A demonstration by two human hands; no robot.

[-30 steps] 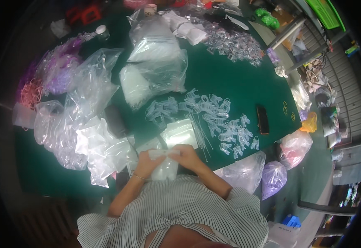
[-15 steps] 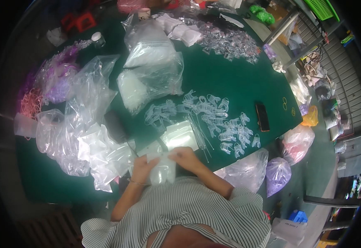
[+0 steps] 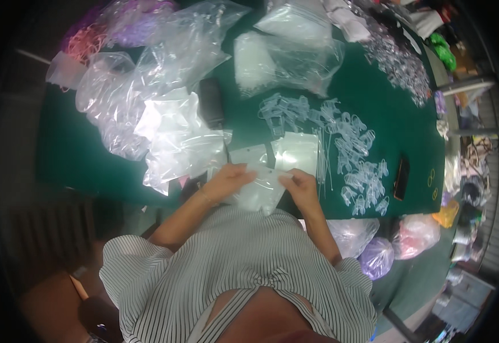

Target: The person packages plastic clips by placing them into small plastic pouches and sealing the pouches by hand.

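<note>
Between my two hands a small clear plastic bag (image 3: 263,191) hangs just in front of my striped top. My left hand (image 3: 232,180) pinches its upper left corner, and my right hand (image 3: 299,187) pinches the upper right one. Something pale seems to lie low in the bag; I cannot make out what. Just beyond the hands is a stack of flat clear bags (image 3: 296,153), with thin white plastic strips (image 3: 326,163) along its right side. Farther right spread several small clear plastic looped pieces (image 3: 359,148). A pile of shiny filled bags (image 3: 178,140) lies to the left.
On the green table (image 3: 386,114) are a black pouch-like object (image 3: 210,103), a large clear bag with white contents (image 3: 286,63) and a phone (image 3: 401,178). Small silvery packets (image 3: 401,66) are heaped at the far right. Stuffed bags (image 3: 378,257) stand on the floor.
My view has shifted, so the table's things appear farther right and higher. My hands have moved a little apart along the bag's top edge, and the bag is now spread flatter between them.
</note>
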